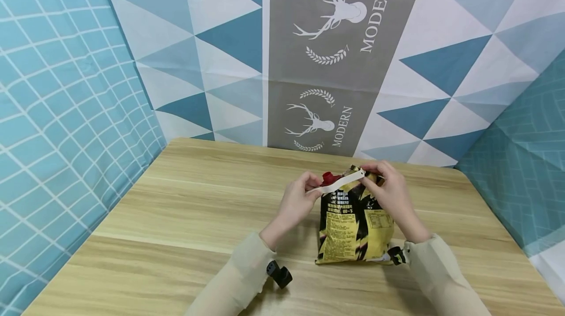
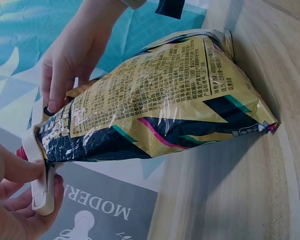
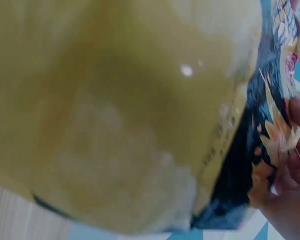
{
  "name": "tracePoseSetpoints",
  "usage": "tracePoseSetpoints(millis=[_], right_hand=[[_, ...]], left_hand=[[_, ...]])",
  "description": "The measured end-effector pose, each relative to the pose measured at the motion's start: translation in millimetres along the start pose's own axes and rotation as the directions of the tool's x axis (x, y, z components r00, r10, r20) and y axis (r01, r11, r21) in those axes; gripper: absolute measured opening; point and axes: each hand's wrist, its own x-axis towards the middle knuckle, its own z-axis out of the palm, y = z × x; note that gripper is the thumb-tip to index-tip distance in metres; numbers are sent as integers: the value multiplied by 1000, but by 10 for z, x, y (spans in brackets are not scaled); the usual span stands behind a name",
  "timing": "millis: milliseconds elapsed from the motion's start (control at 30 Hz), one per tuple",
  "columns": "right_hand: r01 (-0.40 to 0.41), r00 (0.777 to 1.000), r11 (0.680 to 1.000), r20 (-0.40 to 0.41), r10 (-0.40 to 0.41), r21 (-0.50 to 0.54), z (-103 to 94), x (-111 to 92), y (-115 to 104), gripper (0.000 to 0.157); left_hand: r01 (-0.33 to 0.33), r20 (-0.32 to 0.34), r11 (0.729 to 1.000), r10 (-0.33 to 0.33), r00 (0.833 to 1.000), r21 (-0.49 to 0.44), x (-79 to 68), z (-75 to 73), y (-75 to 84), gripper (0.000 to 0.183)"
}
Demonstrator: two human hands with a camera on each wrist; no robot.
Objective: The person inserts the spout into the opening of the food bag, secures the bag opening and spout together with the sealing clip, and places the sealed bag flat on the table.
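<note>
A black and yellow snack bag stands upright on the table, covered in printed text. Across its top edge lies a white bag clip with a red spout behind it. My left hand pinches the clip's left end between thumb and fingers; the left wrist view shows this end of the clip jutting past the bag. At the top right corner, my right hand pinches the bag, thumb in front, close to the clip's other end. The bag's broad yellow side fills most of the right wrist view.
The wooden table extends left and right of the bag. A patterned cloth wall rises behind it, with tiled blue cloth on the left. Black wrist devices hang from both sleeves.
</note>
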Motion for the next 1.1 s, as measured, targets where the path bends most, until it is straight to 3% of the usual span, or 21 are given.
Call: tracePoseSetpoints(millis=[300,433,567,633,800,867,967,1100], right_hand=[[-2,990,1000,-143,2,-5,90,-14,-14,18],[21,978,998,-206,-31,-52,219,-26,178,12],[1,978,997,-209,-18,-83,296,-34,347,15],[-5,985,1000,-175,5,1,254,-41,303,20],[-31,994,997,-102,38,67,198,-37,317,29],[-47,995,999,-86,48,18,206,-22,368,28],[-92,996,994,-14,92,58,135,1,250,28],[-207,975,955,123,184,214,36,27,35,32]], left_hand=[[-16,-24,999,17,1000,33,-14,-9,20,18],[-13,-27,1000,13,1000,28,-15,-7,21,18],[-7,-34,1000,7,999,15,-13,-1,13,18],[-4,-36,1000,4,999,7,-11,3,3,18],[-1,-43,1000,1,999,-10,-10,10,-8,18],[0,-47,1000,-1,999,-20,-11,11,-5,18],[1,-53,999,-3,999,-34,-14,12,0,19],[-8,-67,999,5,998,-42,-16,20,6,20]])
